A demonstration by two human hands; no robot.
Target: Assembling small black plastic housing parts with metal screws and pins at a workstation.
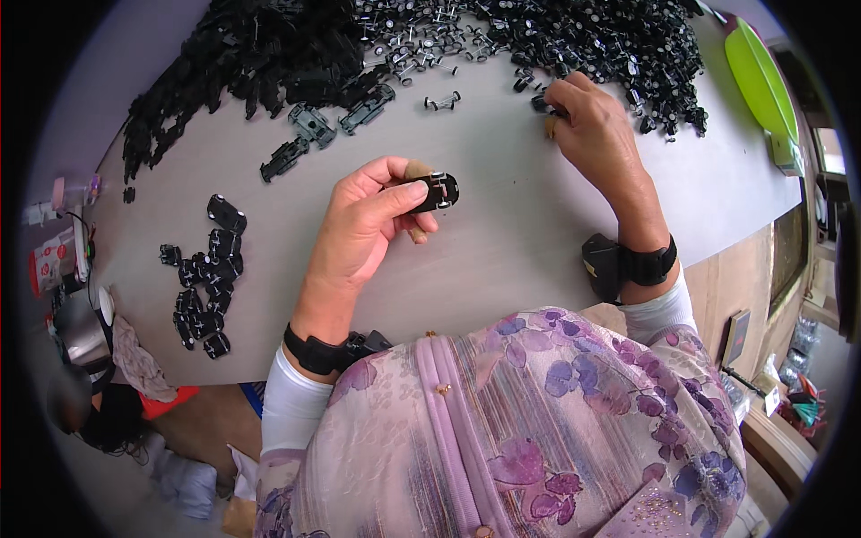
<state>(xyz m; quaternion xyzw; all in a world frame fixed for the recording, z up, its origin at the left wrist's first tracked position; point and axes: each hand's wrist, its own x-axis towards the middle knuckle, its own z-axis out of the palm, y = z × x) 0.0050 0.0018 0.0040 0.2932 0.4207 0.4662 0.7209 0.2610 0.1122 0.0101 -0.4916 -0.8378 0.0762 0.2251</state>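
My left hand is closed around a black toy car base, held underside up with a silver wheel axle showing at its outer end. Tan tape wraps a fingertip of that hand. Farther right, at the edge of a heap of small black wheel parts, my right hand is pinched. A small black part shows at its fingertips; its exact kind is hard to make out. A loose wheel axle lies on the table between my hands.
Several dark toy car bases lie ahead of a large black heap. To the left is a cluster of black car bases with wheels. A lime-green tray stands at the table's right edge. Another person's cloth-covered arm is at far left.
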